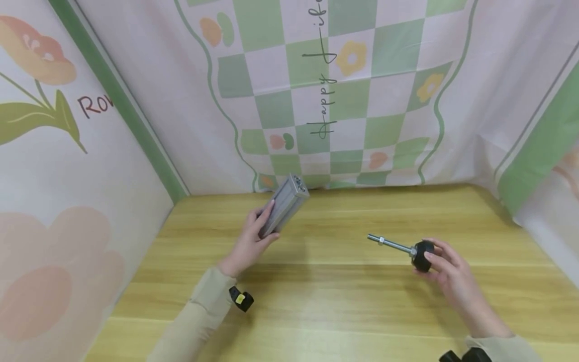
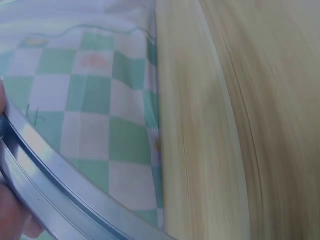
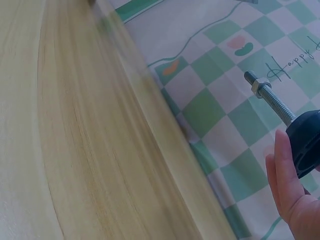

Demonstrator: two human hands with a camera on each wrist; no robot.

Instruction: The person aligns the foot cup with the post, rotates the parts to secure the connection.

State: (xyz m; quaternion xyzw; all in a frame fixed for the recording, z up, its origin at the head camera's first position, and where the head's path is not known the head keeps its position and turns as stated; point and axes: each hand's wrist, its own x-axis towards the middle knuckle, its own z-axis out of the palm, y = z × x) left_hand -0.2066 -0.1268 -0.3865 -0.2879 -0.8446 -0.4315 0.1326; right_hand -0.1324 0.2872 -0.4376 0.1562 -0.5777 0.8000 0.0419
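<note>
My left hand [image 1: 251, 243] grips a grey slotted aluminium profile [image 1: 286, 203], tilted up and to the right, with holes in its upper end face. In the left wrist view the profile's grooved side [image 2: 65, 185] runs across the lower left corner. My right hand [image 1: 457, 276] holds a levelling foot by its round black base [image 1: 423, 256]. Its threaded rod [image 1: 395, 245] points left toward the profile, the two parts well apart. A hex nut [image 3: 261, 87] sits near the rod's free end. Another nut [image 1: 413, 252] lies against the base.
Both hands are above a wood-grain table [image 1: 334, 301]. Behind it hangs a green-and-white checked curtain [image 1: 348, 100], and a flower-printed curtain [image 1: 54, 201] is on the left. Black wrist devices [image 1: 241, 299] are worn on both sleeves.
</note>
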